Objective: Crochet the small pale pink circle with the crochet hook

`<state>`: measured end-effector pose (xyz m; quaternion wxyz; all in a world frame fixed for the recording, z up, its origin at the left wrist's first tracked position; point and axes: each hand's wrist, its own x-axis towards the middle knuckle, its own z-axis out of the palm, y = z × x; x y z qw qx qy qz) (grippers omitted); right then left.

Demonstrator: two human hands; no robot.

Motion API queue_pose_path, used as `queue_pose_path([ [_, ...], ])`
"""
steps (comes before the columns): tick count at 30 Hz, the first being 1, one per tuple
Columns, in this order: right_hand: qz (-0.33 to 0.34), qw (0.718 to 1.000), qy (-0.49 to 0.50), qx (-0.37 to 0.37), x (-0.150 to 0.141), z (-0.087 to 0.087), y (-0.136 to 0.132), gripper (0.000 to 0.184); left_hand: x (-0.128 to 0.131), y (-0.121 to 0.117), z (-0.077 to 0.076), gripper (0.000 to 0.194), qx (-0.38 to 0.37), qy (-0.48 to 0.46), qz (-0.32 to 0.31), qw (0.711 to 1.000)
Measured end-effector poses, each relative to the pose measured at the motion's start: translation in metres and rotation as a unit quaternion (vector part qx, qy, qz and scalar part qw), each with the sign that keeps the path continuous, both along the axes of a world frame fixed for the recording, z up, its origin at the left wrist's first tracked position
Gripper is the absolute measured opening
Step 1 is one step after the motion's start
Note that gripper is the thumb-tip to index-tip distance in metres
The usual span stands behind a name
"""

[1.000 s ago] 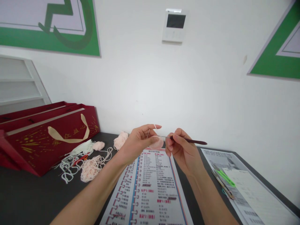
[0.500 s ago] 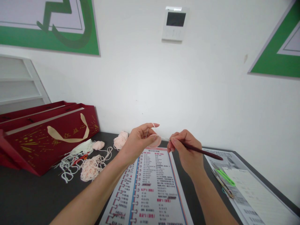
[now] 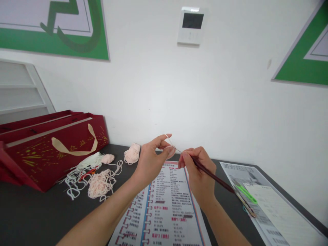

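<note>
Near the middle of the view, my left hand (image 3: 153,153) pinches a small pale pink crochet piece (image 3: 171,153) between thumb and fingers. A strand of yarn (image 3: 167,138) runs over its raised index finger. My right hand (image 3: 201,171) grips a crochet hook (image 3: 215,176) with a dark red-brown handle like a pen. The hook's thin metal shaft points left and meets the edge of the crochet piece; its very tip is too small to make out. Below both hands lies a printed pattern sheet (image 3: 170,198) with rows of text.
Red gift bags (image 3: 74,140) stand at the left. Beside them lie loose white and pink yarn (image 3: 101,184) and a pink yarn ball (image 3: 132,153). On the right, papers (image 3: 276,201) hold a bright green tool (image 3: 246,193) and scissors (image 3: 244,203). A white wall rises behind the dark table.
My right hand has moved left and slightly down, closer to my left hand. The hook's handle now slopes more steeply downward. The crochet piece has tilted and shows less of its face.
</note>
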<state>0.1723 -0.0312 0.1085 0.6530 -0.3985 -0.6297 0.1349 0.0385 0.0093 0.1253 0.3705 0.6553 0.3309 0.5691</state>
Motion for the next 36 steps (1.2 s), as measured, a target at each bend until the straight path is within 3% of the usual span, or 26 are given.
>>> queue_pose_path([
  [4, -0.007, 0.997, -0.064, 0.052, -0.001, -0.008, 0.008, 0.011, -0.001, -0.001, 0.003, 0.033, -0.004, 0.027, -0.012, 1.000],
  [7, 0.032, 0.975, -0.175, 0.134, 0.010, -0.009, 0.016, 0.015, -0.005, 0.002, 0.006, 0.036, -0.073, -0.018, -0.116, 0.990],
  [10, 0.062, 0.947, -0.261, 0.175, 0.024, -0.007, 0.023, 0.018, -0.009, 0.006, 0.007, 0.044, -0.176, -0.088, -0.229, 0.953],
  [13, 0.033, 0.908, -0.338, 0.245, 0.031, -0.009, 0.028, 0.026, -0.007, 0.007, 0.007, 0.043, -0.230, -0.121, -0.272, 0.927],
  [15, -0.018, 0.891, -0.361, 0.276, 0.029, -0.011, 0.030, 0.027, -0.004, 0.007, 0.005, 0.041, -0.230, -0.135, -0.258, 0.929],
  [17, -0.056, 0.891, -0.362, 0.268, 0.023, -0.013, 0.029, 0.024, 0.000, 0.007, 0.003, 0.042, -0.196, -0.131, -0.210, 0.949],
  [20, -0.039, 0.920, -0.321, 0.223, 0.015, -0.011, 0.022, 0.023, 0.002, 0.009, 0.002, 0.041, -0.119, -0.093, -0.124, 0.981],
  [23, -0.004, 0.952, -0.246, 0.182, 0.009, -0.005, 0.011, 0.020, -0.003, 0.010, 0.004, 0.038, -0.071, -0.059, -0.083, 0.992],
  [27, 0.029, 0.998, -0.035, 0.042, 0.003, 0.005, 0.002, 0.011, -0.008, 0.008, 0.005, 0.035, -0.034, -0.023, -0.057, 0.997],
  [29, 0.091, 0.989, 0.108, -0.051, 0.003, 0.009, 0.002, 0.017, -0.008, 0.006, 0.005, 0.033, -0.008, -0.010, -0.037, 0.999],
  [31, 0.150, 0.965, 0.185, -0.109, 0.006, 0.013, 0.004, 0.022, -0.008, 0.005, 0.004, 0.031, 0.010, 0.002, -0.027, 1.000],
  [33, 0.158, 0.971, 0.144, -0.107, 0.011, 0.015, 0.004, 0.019, -0.009, 0.006, 0.004, 0.031, 0.008, 0.007, -0.033, 0.999],
  [36, 0.100, 0.992, -0.080, -0.001, 0.021, 0.016, 0.003, 0.010, -0.012, 0.008, 0.006, 0.030, -0.015, 0.005, -0.056, 0.998],
])
